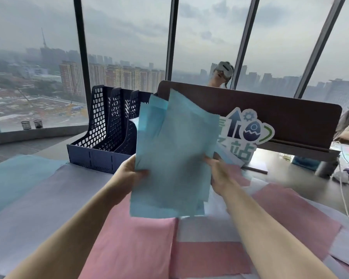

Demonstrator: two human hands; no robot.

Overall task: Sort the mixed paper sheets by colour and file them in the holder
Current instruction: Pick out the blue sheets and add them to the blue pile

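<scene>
A loose bundle of blue sheets (175,150) is held up in the air above the desk. My left hand (129,174) grips its left edge and my right hand (218,174) grips its right edge. Behind the bundle stands the dark blue file holder (101,137), with several slots and lattice dividers; a white sheet shows in its rightmost slot. Pink sheets (133,244), white sheets (40,202) and one more blue sheet (14,176) lie spread flat on the desk below.
A dark desk divider (280,117) with a cut-out sign (244,133) stands behind the papers. A person wearing a headset sits beyond it, and another person's arm shows at the far right with cables (345,198). Two mesh cups (31,124) stand on the window ledge.
</scene>
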